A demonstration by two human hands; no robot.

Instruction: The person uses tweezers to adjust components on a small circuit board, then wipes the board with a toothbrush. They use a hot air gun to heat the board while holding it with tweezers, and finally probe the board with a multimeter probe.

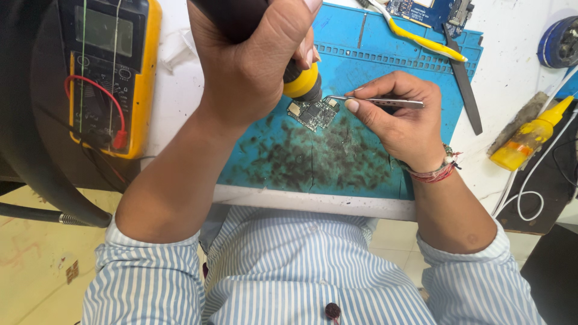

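My left hand (253,60) grips a black-handled tool with a yellow collar (302,83), its nozzle pointing down just above a small circuit board (314,113). The board lies on a blue work mat (385,54) stained with dark smudges. My right hand (400,117) pinches metal tweezers (385,102), whose bent tip reaches the board's upper right edge. Both hands hover close together over the board.
A yellow multimeter (111,72) with red and black leads lies at the left. At the top sit a blue circuit board (424,11), a yellow-handled tool (421,39) and a dark flat tool (466,90). At right are a yellow squeeze bottle (530,135), white cables and a blue tape roll (560,42).
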